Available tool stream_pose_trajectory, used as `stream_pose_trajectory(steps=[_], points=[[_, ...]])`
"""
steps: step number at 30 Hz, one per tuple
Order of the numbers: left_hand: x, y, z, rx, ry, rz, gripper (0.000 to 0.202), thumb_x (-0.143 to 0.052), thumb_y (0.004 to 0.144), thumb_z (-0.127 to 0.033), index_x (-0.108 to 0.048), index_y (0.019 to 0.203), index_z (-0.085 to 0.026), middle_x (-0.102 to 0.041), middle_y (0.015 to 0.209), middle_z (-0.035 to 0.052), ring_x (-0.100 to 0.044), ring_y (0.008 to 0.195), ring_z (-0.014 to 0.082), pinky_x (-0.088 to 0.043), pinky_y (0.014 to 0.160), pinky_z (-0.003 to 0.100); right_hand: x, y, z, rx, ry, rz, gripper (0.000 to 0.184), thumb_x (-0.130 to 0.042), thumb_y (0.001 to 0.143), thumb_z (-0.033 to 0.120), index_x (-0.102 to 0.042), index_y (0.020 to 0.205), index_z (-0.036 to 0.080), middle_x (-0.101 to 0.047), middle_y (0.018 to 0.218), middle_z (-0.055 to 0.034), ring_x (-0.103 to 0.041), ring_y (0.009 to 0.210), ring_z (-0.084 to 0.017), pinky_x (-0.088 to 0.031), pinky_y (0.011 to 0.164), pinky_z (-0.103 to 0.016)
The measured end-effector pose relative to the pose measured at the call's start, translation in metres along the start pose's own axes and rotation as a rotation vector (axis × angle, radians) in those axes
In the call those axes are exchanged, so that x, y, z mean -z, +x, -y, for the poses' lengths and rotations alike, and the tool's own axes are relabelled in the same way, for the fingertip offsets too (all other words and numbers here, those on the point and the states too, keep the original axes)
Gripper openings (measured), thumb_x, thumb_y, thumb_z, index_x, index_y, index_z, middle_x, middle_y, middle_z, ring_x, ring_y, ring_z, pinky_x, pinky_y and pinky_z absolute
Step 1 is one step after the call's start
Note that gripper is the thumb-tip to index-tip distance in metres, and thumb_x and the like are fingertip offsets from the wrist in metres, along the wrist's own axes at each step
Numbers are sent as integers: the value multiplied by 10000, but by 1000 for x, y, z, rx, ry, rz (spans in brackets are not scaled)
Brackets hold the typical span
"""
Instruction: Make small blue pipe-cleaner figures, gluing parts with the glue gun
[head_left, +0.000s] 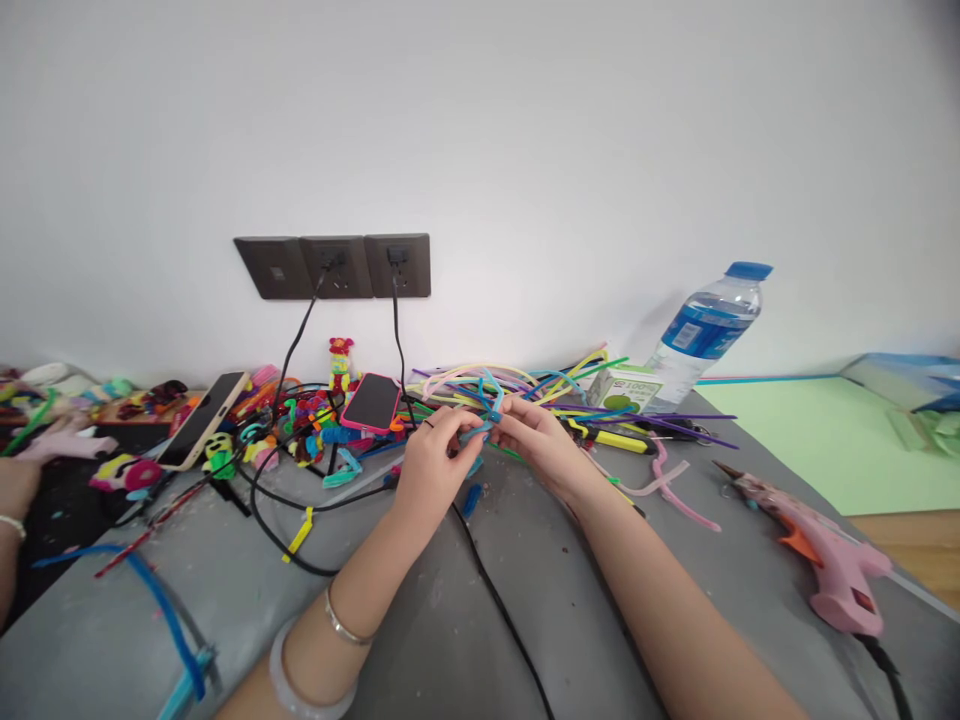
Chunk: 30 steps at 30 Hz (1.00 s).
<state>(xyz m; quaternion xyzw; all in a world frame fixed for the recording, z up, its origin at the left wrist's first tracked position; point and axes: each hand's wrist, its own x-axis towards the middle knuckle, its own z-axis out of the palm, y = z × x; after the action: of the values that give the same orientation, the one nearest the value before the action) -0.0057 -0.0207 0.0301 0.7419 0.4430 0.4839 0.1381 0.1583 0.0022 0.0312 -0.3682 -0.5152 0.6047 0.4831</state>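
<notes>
A grey worktop (225, 580), flecked with scraps, runs along a white wall and carries everything in view. Across its back edge spreads a loose pile of pipe cleaners (517, 385) in yellow, green, purple, pink and blue, with a clear water bottle (709, 330) with a blue cap standing just behind its right end. A pink glue gun (821, 555) lies on its side well apart to the right. A black cable (495, 595) trails from the wall sockets across the worktop between the forearms, and a phone in a pink case (371, 402) lies face up just left of the hands. The left hand (431, 465) and right hand (536, 440) meet in front of the pile, above the worktop, both closed in a fingertip pinch on one blue pipe cleaner (480, 432). It is thin, fuzzy and bright blue, held between the two hands with a bent length rising above the fingers; it seems to be curled into a loop, though the fingers hide most of it.
</notes>
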Motion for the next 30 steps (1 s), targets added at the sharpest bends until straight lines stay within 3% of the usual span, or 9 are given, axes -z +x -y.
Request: stream_pose_trajectory(steps=[4,8,11,14,17,20,30], points=[[1,1,-1,-28,-49,-17,96,-594,835,-113,-635,844,-199,-628,773,0,-503,587,102,-411,573,224,1,0,0,24,-6,10,339,-767,728,491,-578,750,211,-573,639,34,-509,615,-128,-379,611,-262],[1,2,-2,39,-121,-4,103,-590,804,-107,-639,817,-197,-614,764,-2,-489,582,98,-397,564,225,1,-1,1,34,-19,27,332,-766,731,486,-582,752,211,-576,643,32,-520,607,-125,-397,603,-258],[-2,2,-2,205,-335,4,80,-618,774,-137,-646,824,-192,-647,826,17,-560,658,115,-418,575,223,0,-1,2,33,4,22,325,-785,715,473,-606,793,213,-617,689,21,-558,629,-129,-421,615,-259],[-5,4,-3,440,-715,-49,142,-709,740,-232,-658,863,-183,-678,867,33,-623,772,143,-460,620,225,-3,-2,3,50,39,31,318,-797,707,451,-613,823,220,-650,728,8,-598,667,-145,-437,635,-269],[-7,6,-4,627,-1041,-88,270,-811,665,-313,-675,849,-170,-678,803,15,-617,722,124,-482,646,234,-6,-4,4,78,31,59,295,-787,726,432,-600,798,216,-652,753,1,-604,684,-147,-442,645,-271],[-7,7,-7,709,-1228,-84,323,-871,596,-318,-670,795,-161,-677,776,-3,-610,695,104,-504,688,245,-8,-5,5,87,10,91,277,-780,741,420,-607,792,210,-637,762,2,-586,685,-139,-440,643,-262],[-7,8,-6,765,-1331,-80,357,-896,562,-283,-652,801,-179,-654,733,-28,-554,635,79,-431,609,220,-9,-7,11,149,-33,111,259,-777,757,439,-647,786,217,-595,804,-8,-554,727,-147,-465,695,-283]])
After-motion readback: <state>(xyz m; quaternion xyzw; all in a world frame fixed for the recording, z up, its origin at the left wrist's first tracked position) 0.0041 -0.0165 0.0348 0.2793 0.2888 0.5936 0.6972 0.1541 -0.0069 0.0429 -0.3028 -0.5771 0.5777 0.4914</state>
